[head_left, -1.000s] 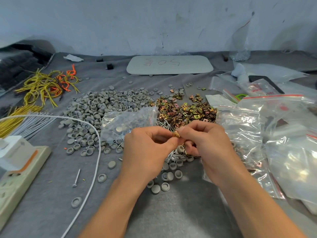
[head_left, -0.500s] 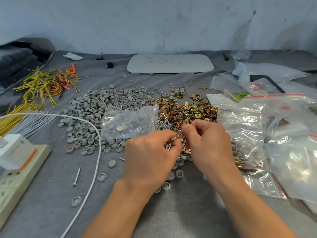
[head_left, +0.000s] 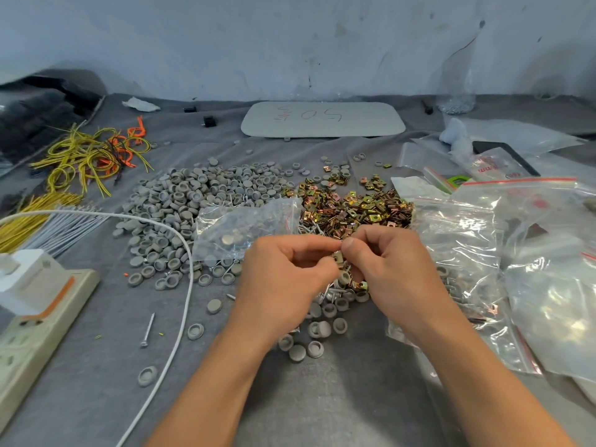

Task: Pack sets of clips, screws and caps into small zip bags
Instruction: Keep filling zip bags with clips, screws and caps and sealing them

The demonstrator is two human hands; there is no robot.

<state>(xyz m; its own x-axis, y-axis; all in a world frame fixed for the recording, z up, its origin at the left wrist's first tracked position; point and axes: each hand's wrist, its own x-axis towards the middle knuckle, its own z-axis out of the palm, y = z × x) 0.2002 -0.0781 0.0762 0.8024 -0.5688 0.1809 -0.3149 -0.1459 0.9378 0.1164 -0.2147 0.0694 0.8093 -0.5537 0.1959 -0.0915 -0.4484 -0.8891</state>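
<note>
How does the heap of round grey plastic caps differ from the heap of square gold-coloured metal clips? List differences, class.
The round grey plastic caps look matt; the square gold-coloured metal clips shine. The caps are discs; the clips are squarish. The cap heap lies left and spreads wider; the clip heap lies right. Both lie loose on the grey cloth.

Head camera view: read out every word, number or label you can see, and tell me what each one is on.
"50": red handwriting, upside down from here, on the pale rounded flat board by the wall; the red marks beside it are unclear.
Red print on the clear plastic bag at far right: too blurred to read.
Nothing else is legible.
</note>
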